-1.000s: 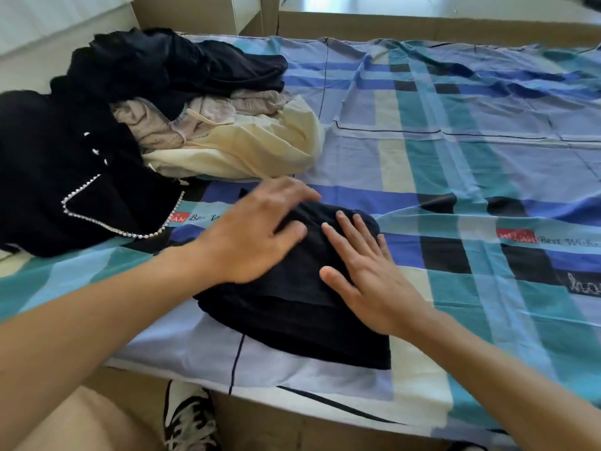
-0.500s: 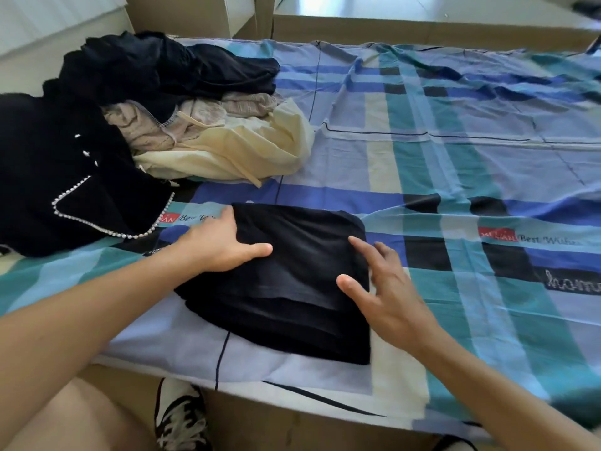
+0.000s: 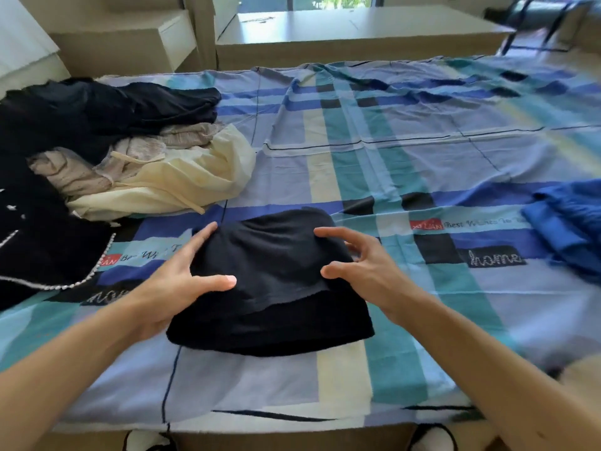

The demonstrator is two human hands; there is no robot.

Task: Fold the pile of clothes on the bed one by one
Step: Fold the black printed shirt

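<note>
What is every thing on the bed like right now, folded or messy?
Black cloth: folded, flat on the sheet, gripped at both sides.
Left hand: grips the left edge, thumb on top.
Right hand: fingers curled, grips the right edge.
Cream cloth: crumpled, unfolded.
Dark pile: heaped, unfolded.
Blue clothes: look folded, set aside at the right; blurred.
Sheet: spread out, slightly wrinkled.

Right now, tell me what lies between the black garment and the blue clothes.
Head view: the right hand at the edge of the black garment, then plaid bedsheet up to the blue clothes.
</note>
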